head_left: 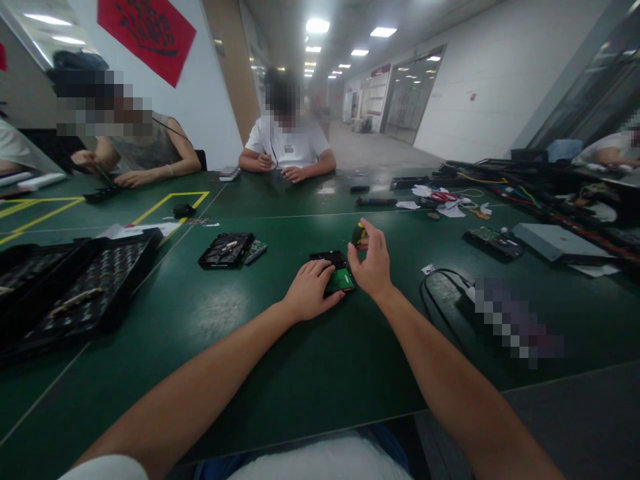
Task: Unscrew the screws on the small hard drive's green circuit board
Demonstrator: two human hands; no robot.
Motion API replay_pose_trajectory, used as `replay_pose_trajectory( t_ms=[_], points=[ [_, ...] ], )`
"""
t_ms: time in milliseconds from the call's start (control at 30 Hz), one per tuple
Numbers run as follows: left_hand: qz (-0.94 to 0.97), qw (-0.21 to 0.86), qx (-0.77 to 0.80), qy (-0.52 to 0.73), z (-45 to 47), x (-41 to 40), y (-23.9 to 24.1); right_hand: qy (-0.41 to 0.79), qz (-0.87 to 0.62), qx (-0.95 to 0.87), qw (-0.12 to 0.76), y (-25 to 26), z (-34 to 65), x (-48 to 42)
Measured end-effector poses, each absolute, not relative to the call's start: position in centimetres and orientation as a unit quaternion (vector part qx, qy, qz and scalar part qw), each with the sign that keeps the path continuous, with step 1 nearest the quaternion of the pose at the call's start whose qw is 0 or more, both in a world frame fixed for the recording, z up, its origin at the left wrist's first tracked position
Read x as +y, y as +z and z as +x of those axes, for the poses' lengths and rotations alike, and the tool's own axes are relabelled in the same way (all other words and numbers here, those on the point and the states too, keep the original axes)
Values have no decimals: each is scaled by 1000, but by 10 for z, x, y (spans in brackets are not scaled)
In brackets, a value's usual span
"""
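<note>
A hard drive [341, 279] with a green circuit board lies on the green table in front of me. My left hand [311, 287] grips it from the left, fingers over its top and thumb along its near edge, hiding part of it. Just right of the drive, my right hand [371, 260] is closed around the yellow-and-black handle of a screwdriver [359, 233]. The handle points up, and the fingers hide the shaft and tip. To the left lies an opened drive case [226, 250], with a loose circuit board [256, 252] against its right side.
Black trays [95, 293] occupy the left. On the right are another drive [494, 243], a silver box [563, 243], a black cable [440, 307] and piled wiring. A dark tool [376, 201] lies farther back. Co-workers sit across the table.
</note>
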State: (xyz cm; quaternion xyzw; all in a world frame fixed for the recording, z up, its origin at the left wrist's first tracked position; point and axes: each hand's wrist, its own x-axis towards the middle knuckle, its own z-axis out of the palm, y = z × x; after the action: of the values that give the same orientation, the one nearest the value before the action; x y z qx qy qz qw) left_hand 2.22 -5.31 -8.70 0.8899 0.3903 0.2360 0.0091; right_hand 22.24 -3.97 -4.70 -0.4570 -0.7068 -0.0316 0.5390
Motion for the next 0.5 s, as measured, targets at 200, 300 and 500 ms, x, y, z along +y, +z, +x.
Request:
replay_pose_trajectory(
  t_ms=[200,300,500],
  points=[
    [889,8,394,232,23,-54,-86,-53,-473,-686,550,-46,225,-37],
    [888,8,395,236,23,-54,-87,-53,-470,-684,555,-46,224,-37],
    [888,8,393,238,23,-54,-88,-59,-448,-695,560,-49,221,-38]
  ],
)
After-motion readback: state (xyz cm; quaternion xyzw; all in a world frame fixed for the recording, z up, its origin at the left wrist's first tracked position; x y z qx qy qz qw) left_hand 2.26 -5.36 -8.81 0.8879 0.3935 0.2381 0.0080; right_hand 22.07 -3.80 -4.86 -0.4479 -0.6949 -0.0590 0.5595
